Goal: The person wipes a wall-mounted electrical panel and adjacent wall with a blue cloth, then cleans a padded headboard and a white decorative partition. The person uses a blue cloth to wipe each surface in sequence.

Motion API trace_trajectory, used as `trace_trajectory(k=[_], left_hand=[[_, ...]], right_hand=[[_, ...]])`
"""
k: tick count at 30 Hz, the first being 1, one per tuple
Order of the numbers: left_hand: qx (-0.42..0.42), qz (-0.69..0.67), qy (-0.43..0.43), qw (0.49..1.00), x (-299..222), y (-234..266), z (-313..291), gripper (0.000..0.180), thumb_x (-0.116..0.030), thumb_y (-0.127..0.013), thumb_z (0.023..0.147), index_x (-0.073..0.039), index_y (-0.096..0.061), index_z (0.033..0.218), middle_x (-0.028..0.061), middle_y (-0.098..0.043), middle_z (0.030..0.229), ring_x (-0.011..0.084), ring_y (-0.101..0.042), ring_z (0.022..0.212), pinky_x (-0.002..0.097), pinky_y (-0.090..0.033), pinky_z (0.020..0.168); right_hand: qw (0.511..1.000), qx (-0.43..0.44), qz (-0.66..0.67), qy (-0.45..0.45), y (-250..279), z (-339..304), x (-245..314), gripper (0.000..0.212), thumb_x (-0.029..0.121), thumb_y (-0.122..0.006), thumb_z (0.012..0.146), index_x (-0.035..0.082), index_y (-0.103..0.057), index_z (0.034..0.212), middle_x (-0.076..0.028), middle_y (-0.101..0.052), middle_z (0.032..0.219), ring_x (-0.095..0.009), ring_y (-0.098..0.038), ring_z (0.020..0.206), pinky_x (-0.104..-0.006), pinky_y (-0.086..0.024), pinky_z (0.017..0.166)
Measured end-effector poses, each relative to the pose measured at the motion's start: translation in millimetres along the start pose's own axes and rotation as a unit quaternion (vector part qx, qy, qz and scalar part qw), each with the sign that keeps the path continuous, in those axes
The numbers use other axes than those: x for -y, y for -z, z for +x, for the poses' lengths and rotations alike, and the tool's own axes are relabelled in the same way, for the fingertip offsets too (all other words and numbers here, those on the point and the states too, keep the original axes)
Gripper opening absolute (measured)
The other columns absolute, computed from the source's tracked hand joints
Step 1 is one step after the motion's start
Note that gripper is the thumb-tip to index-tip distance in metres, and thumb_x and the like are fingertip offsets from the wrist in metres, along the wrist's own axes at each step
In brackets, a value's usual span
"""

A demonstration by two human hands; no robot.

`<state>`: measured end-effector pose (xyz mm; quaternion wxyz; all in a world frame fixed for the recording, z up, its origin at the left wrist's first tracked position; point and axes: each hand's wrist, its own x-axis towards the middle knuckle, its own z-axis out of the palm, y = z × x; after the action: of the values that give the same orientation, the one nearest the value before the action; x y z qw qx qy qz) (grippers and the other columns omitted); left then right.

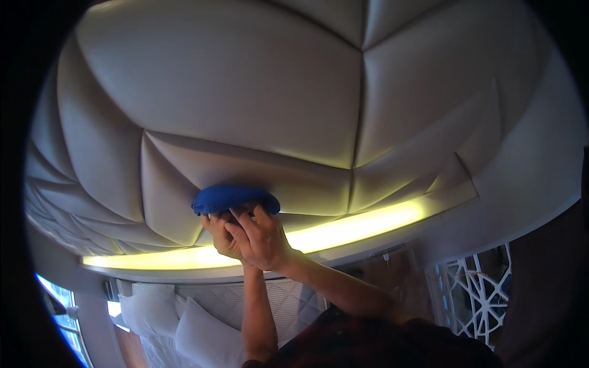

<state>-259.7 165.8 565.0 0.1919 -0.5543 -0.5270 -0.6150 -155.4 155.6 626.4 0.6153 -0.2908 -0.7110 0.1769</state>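
Observation:
Both arms reach up from below to a bunched blue cloth point(230, 199) that lies against a grey padded panel point(257, 80). My right hand point(262, 239) overlaps my left, with its fingertips closed on the cloth's near edge. My left hand point(216, 233) is partly behind the right one, and its bent fingers also grip the lower side of the cloth. The ends of several fingers are hidden under the blue fabric. Just past the hands, the panel's seams meet in angular folds.
A glowing yellow light strip point(362, 227) runs along the panel's lower edge, behind the wrists. Below stands a bed with white pillows point(205, 334) and a quilted cover point(285, 300). A white lattice screen point(481, 300) is at the right, a bright window point(64, 313) at the far left.

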Motion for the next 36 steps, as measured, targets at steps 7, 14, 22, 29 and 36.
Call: trace_trajectory(k=[7,14,22,29,36], left_hand=[[0.040,-0.063,0.050,0.996,-1.0,-24.4,-63.1,0.020,-0.015,-0.073,0.081,-0.004,-0.069,0.097,0.0178,-0.063,0.117,0.0373,-0.060,0.106,0.0459,-0.048,0.092],[0.155,-0.090,-0.014,0.984,-42.5,-68.1,-120.9,0.026,-0.006,-0.074,0.070,-0.004,-0.072,0.097,0.0185,-0.061,0.107,0.0407,-0.062,0.097,0.0455,-0.052,0.080],[0.254,-0.250,-0.010,0.934,-91.5,-101.2,-144.5,0.014,0.005,-0.067,0.074,-0.004,-0.070,0.085,0.0148,-0.066,0.082,0.0349,-0.065,0.073,0.0441,-0.052,0.061],[0.380,-0.265,0.111,0.879,-94.0,-128.1,-162.1,0.004,0.002,-0.061,0.085,0.003,-0.065,0.084,0.0235,-0.067,0.079,0.0415,-0.066,0.069,0.0441,-0.050,0.061],[0.459,-0.363,0.232,0.777,-121.1,-145.5,-145.2,0.013,-0.007,-0.060,0.092,0.006,-0.062,0.090,0.0257,-0.066,0.080,0.0365,-0.066,0.068,0.0428,-0.049,0.062]], right_hand=[[0.998,0.016,-0.036,-0.050,28.7,-46.9,-33.8,0.034,0.015,-0.066,0.092,-0.004,-0.059,0.119,-0.023,-0.062,0.098,-0.041,-0.066,0.076,-0.0464,-0.055,0.065],[0.979,-0.047,-0.066,-0.186,67.2,-134.1,-106.6,0.036,0.018,-0.060,0.096,-0.001,-0.053,0.126,-0.031,-0.060,0.114,-0.053,-0.059,0.104,-0.0529,-0.050,0.087],[0.925,-0.229,-0.167,-0.254,117.2,-161.4,-159.2,0.036,0.013,-0.064,0.092,0.000,-0.054,0.124,-0.022,-0.063,0.111,-0.041,-0.063,0.103,-0.0454,-0.050,0.089],[0.896,-0.270,-0.168,-0.310,129.2,-165.2,-159.8,0.043,0.013,-0.068,0.088,-0.001,-0.052,0.126,-0.023,-0.060,0.115,-0.042,-0.061,0.106,-0.0470,-0.049,0.090],[0.905,-0.288,-0.212,-0.229,142.9,-155.4,-158.2,0.055,0.013,-0.062,0.095,-0.003,-0.043,0.145,-0.027,-0.052,0.134,-0.047,-0.055,0.120,-0.0488,-0.046,0.100]])
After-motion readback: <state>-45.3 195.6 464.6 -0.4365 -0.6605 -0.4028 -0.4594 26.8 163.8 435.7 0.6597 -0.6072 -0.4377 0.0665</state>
